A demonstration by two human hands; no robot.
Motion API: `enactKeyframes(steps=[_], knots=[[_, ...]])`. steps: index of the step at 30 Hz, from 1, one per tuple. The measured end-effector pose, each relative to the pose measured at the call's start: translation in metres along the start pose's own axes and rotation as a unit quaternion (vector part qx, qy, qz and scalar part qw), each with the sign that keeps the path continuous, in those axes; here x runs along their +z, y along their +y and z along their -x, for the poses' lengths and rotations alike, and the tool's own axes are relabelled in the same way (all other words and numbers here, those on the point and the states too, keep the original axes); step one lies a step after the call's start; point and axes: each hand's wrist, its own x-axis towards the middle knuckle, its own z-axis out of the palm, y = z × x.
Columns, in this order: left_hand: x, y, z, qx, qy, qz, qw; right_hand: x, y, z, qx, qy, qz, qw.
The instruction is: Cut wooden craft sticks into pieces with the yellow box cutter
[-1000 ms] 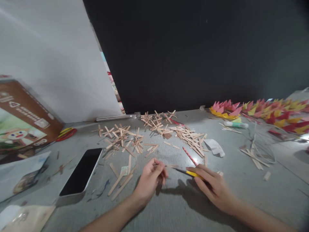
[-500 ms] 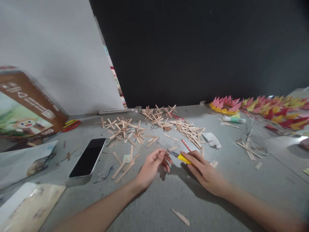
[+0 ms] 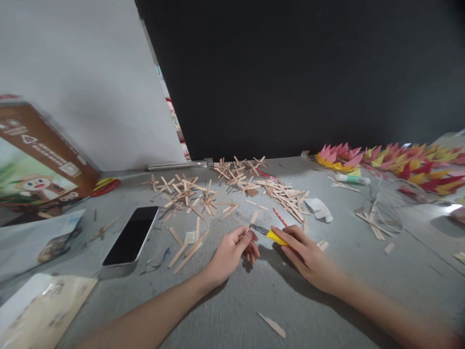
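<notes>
My left hand (image 3: 232,249) pinches a short wooden craft stick (image 3: 255,216), which points up and away between thumb and forefinger. In my right hand (image 3: 305,254) is a yellow utility knife (image 3: 276,237), its grey blade reaching left to the stick just above my left fingertips. Whether the blade cuts into the wood I cannot tell. A red-and-white striped stick (image 3: 279,216) shows just beyond my right fingers. Several loose craft sticks (image 3: 188,259) lie left of my left hand. Near the front of the table rests a pointed stick piece (image 3: 272,325).
Piles of craft sticks, some crossed (image 3: 185,190) and some flat (image 3: 285,196), lie beyond my hands. A phone (image 3: 131,236), a brown box (image 3: 43,155) and a packet (image 3: 47,308) are left. Folded paper pieces (image 3: 339,157), a glue stick (image 3: 352,179) and a cable (image 3: 387,213) are right.
The craft stick in my left hand has turned upward and now shows more clearly. The knife blade stays beside it, and my right hand has barely moved.
</notes>
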Motion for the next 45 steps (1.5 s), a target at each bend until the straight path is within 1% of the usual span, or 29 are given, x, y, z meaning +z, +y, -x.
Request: enactKeyframes(steps=[4, 7, 14, 20, 26, 37, 45], knots=[[0.0005, -0.004, 0.0003, 0.006, -0.005, 0.0, 1.0, 0.0001, -0.0022, 0.0011, -0.019, -0.015, -0.002, 1.0], [0.0014, -0.0039, 0.0021, -0.001, -0.009, -0.002, 1.0, -0.0005, -0.0036, 0.0014, -0.025, -0.018, 0.0, 1.0], [0.0037, -0.0017, 0.0041, -0.004, -0.008, 0.007, 1.0, -0.0043, -0.007, -0.0004, -0.009, -0.022, 0.012, 1.0], [0.0029, -0.0006, 0.0044, -0.004, -0.013, -0.005, 1.0, -0.0016, -0.0034, 0.0011, -0.027, -0.025, 0.006, 0.999], [0.0007, 0.0034, 0.0039, 0.024, -0.007, -0.031, 0.999, -0.0002, 0.0001, 0.0022, -0.039, -0.026, 0.006, 0.999], [0.0017, 0.0036, 0.0039, 0.02, -0.007, -0.021, 1.0, -0.0013, -0.0012, 0.0022, -0.042, -0.021, 0.017, 0.999], [0.0023, 0.0035, 0.0045, 0.018, -0.001, -0.028, 0.999, 0.0007, 0.0015, 0.0034, -0.046, -0.029, 0.022, 0.998]])
